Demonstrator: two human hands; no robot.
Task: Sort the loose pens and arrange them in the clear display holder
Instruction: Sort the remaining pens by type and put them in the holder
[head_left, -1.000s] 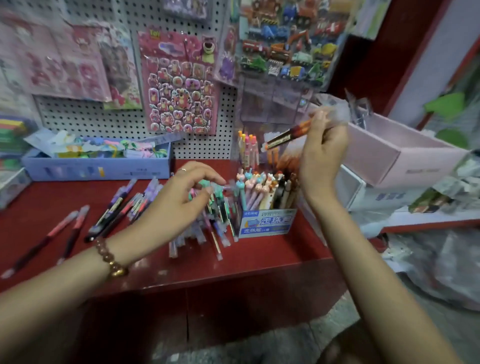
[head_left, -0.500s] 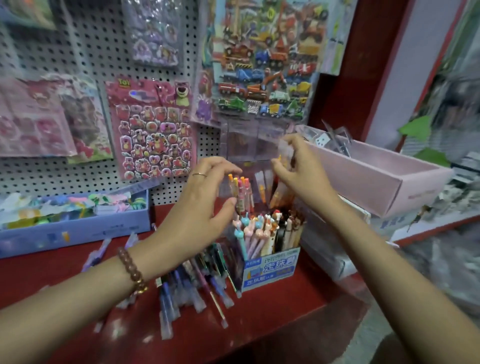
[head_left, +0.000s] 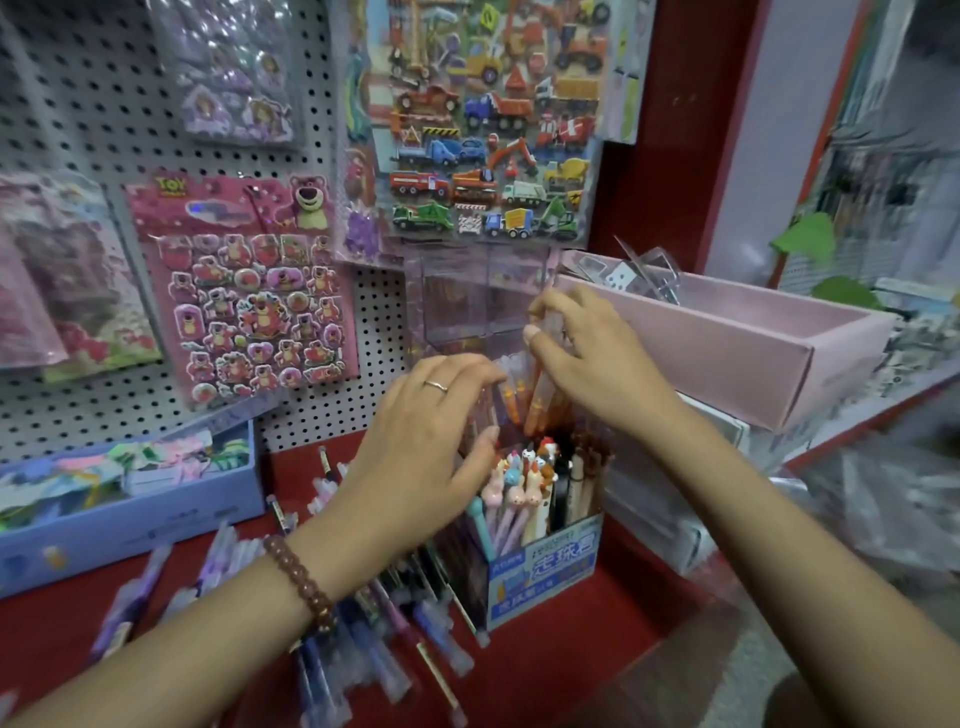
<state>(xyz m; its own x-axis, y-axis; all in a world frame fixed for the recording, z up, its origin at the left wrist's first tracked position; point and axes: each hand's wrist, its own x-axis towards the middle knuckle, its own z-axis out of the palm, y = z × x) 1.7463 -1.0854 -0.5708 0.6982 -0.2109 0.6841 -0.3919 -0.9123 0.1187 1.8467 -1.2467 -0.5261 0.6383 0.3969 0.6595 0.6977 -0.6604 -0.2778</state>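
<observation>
Pegboard wall hung with sticker sheets (head_left: 249, 306) is seen behind a red shelf (head_left: 571, 618). At far left a blue box (head_left: 130, 525) of paper goods is set against the wall. Beside it, loose pens (head_left: 363, 654) are scattered in a heap across the shelf, partly hidden under the left forearm. Left hand (head_left: 421, 457), ringed and braceleted, is held at the left front edge of the clear display holder (head_left: 467, 301), fingers curved over the top and thumb opposed below. Whether the holder wall or the pens inside are gripped cannot be told. A small cluster of orange-tipped stored pens (head_left: 511, 400) is seen upright in one lower compartment of the holder, between the two hands. Right hand (head_left: 592, 364) is raised over that compartment, thumb and forefinger pinched on the top end of a held pen (head_left: 540, 384), whose barrel is angled down among the stored ones. In front, a printed carton (head_left: 550, 571) of animal-topped pens is stood touching the holder. A pink box (head_left: 727, 358) is seen at right. Progress is judged early: few pens are housed, most of the heap is left unsorted, and one pen is judged to be mid-placement.
</observation>
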